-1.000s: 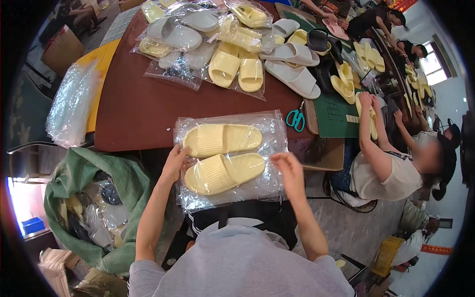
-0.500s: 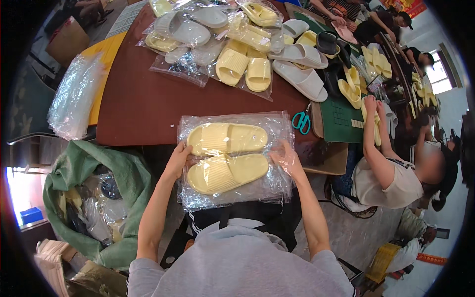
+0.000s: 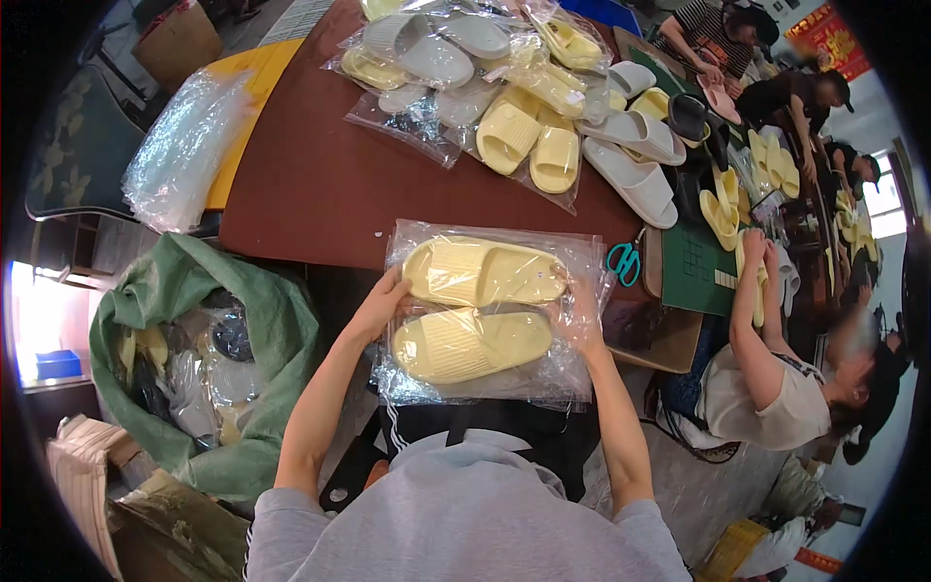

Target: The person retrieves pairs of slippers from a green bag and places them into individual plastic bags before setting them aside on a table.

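A pair of pale yellow slippers [image 3: 485, 276] with ribbed straps lies side by side, toes to the left, in a clear plastic bag [image 3: 567, 386] above my lap. More clear plastic shows around and beneath them. My left hand [image 3: 381, 306] grips the bag's left side by the toes, its fingers curled at the edge. At the heel end, my right hand [image 3: 582, 315] closes on the right side, with its fingers near the upper slipper's heel and partly behind shiny film.
The brown table [image 3: 320, 184] ahead carries bagged slippers [image 3: 514, 136] and loose grey slippers [image 3: 630, 179]. Teal scissors [image 3: 624, 264] lie by its right edge. A green sack [image 3: 286, 339] of slippers stands left, below clear bags [image 3: 184, 145]. A co-worker [image 3: 766, 388] sits right.
The view has shifted, so the surroundings sit farther right. My right hand has moved from spread fingers to closing at the heels, and the upper slipper has tilted slightly.
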`<state>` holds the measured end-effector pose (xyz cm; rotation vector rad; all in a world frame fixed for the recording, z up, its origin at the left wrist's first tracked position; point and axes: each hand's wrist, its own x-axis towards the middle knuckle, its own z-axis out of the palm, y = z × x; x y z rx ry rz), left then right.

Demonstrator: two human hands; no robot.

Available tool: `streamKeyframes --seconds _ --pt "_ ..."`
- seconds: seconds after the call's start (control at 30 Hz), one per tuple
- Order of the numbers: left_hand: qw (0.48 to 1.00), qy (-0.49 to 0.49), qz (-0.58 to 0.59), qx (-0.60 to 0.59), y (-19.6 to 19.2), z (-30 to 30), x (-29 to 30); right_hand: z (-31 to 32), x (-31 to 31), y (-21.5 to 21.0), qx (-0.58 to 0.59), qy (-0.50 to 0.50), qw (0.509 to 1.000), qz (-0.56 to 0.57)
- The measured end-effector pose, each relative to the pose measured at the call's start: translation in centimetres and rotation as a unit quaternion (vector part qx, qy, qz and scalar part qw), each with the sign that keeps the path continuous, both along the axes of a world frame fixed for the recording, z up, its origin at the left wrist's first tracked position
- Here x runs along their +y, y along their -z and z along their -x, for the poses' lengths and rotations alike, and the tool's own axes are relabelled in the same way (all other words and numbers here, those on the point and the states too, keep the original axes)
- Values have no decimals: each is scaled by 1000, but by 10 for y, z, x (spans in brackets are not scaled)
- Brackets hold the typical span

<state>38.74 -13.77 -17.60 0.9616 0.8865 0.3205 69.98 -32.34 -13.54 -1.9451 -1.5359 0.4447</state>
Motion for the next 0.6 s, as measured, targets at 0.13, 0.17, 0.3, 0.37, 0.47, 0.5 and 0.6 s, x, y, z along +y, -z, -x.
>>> streamKeyframes --seconds 0.13,0.17,0.3,0.37,0.47,0.5,0.6 --pt "998 -66 7 -16 8 4 -6 21 0 -12 154 -86 982 67" --pt "998 -68 0 -15 18 11 -6 26 2 -16 116 -113 979 126" --pt "995 -97 -21 -11 -3 -4 -16 29 3 -28 213 -67 941 255" --pt "995 -93 -27 -10 10 3 -14 30 1 -30 281 -43 926 248" --pt "995 -79 -55 -5 5 0 -14 17 -13 -18 306 1 932 193" --pt "995 -70 -70 12 2 1 -13 15 -13 -24 298 9 935 194" --pt "995 -61 -78 29 -1 3 -10 6 -23 -34 310 18 945 100"
